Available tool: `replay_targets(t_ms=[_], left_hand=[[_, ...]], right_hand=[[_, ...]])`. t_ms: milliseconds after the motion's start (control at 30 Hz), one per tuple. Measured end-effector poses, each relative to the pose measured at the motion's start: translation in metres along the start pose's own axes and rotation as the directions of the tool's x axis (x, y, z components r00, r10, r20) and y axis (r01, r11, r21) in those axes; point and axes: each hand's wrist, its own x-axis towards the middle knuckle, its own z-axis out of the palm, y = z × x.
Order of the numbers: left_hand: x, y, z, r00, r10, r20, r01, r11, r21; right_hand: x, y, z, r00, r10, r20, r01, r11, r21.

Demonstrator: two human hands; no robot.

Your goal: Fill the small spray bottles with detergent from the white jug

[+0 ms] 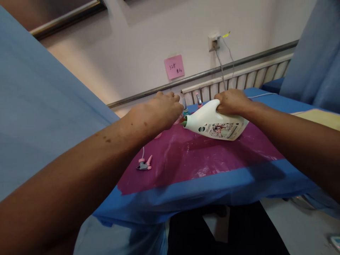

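My right hand (230,102) is wrapped round the handle of a white jug (209,118) with a printed label. The jug is tipped over to the left, and its green-rimmed mouth is close to my left hand (170,108). The fingers of my left hand are bent, their tips turned away from me, so what they hold is hidden. A bit of something pink (158,136) shows below that wrist. On the maroon plastic sheet (170,166) lies a grey and pink trigger sprayer head (144,164), its thin tube pointing away from me.
Behind the jug's mouth stand a blue bottle with a trigger sprayer (186,110) and another pink-collared sprayer (199,101). A blue cloth (212,187) covers the table. A radiator (247,79), a rail and a wall socket (214,42) are behind; blue curtains (39,99) hang at both sides.
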Motion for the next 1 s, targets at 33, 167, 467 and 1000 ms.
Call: replay_targets(t_ms=[33, 167, 467, 1000], left_hand=[[0.001, 0.0, 0.0, 1.0, -0.001, -0.01, 0.001, 1.0, -0.014], [0.007, 0.001, -0.001, 0.998, -0.017, -0.066, 0.008, 0.992, -0.123], [0.0, 0.004, -0.016, 0.999, -0.02, -0.05, 0.017, 0.997, -0.069], [0.0, -0.026, 0.013, 0.984, -0.11, -0.139, 0.08, 0.975, -0.206]], right_hand=[[-0.001, 0.0, 0.0, 1.0, 0.0, -0.001, 0.0, 1.0, 0.001], [-0.003, 0.0, -0.002, 1.0, 0.012, -0.008, -0.011, 1.0, 0.012], [-0.008, 0.008, 0.0, 0.999, 0.024, -0.033, -0.022, 0.999, 0.044], [-0.022, 0.027, 0.002, 0.992, 0.114, -0.052, -0.111, 0.992, 0.053]])
